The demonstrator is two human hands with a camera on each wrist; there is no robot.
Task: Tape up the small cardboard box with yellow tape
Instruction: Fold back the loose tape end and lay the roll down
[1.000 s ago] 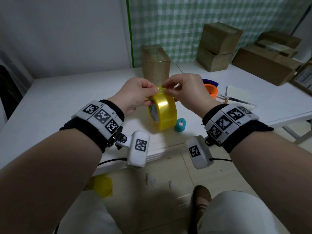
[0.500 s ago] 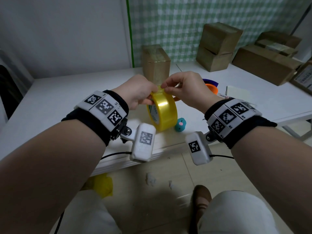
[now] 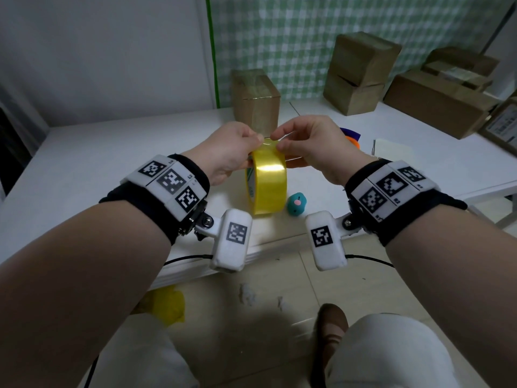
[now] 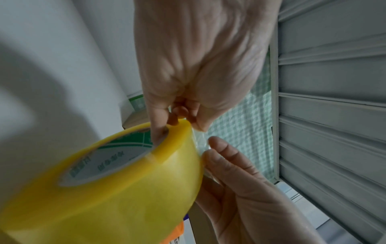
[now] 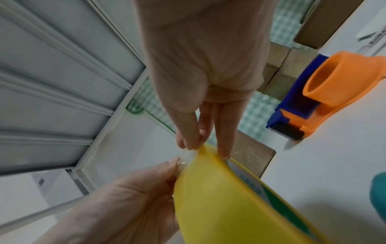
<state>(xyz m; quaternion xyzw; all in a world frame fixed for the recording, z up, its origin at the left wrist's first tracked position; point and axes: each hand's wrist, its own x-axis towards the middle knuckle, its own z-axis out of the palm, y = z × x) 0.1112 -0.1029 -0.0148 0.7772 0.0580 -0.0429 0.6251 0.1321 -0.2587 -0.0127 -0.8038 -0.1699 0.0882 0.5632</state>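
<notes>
Upright yellow tape roll (image 3: 268, 182), glossy, green-printed core, pinched by hands.

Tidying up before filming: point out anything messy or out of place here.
On the floor under the table edge lie a crumpled yellow scrap and pale scraps. On the table, nothing looks spilled or damaged.

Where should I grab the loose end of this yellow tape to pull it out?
Pinch the clear lifted tab at the top of the yellow tape roll, coming from above with the right hand. It stands off the roll there, while the left hand steadies the roll.
</notes>
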